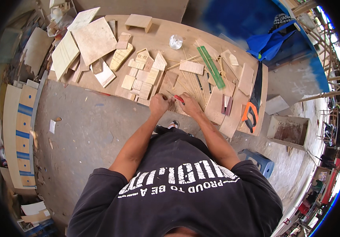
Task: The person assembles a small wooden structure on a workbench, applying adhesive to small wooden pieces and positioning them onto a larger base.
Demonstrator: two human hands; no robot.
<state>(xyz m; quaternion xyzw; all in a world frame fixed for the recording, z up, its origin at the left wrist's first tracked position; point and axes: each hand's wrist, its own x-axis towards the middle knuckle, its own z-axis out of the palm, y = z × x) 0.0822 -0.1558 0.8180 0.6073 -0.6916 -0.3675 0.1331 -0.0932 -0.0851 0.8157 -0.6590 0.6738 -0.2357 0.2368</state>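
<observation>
At the near edge of the wooden worktable, my left hand is closed, fingertips pinched on something too small to make out. Close beside it, my right hand grips a red-handled knife, its thin tip pointing left toward the left fingers. Just beyond my left hand lies a miniature house front of pale wood, with small wooden blocks set around it. Thin wooden sticks are scattered past my right hand, with a small wooden block among them.
A green ruler crosses the sticks. At the table's right side lies a handsaw with an orange handle. Board offcuts pile up at the left. A clear round container stands at the back. A blue stool is on the floor.
</observation>
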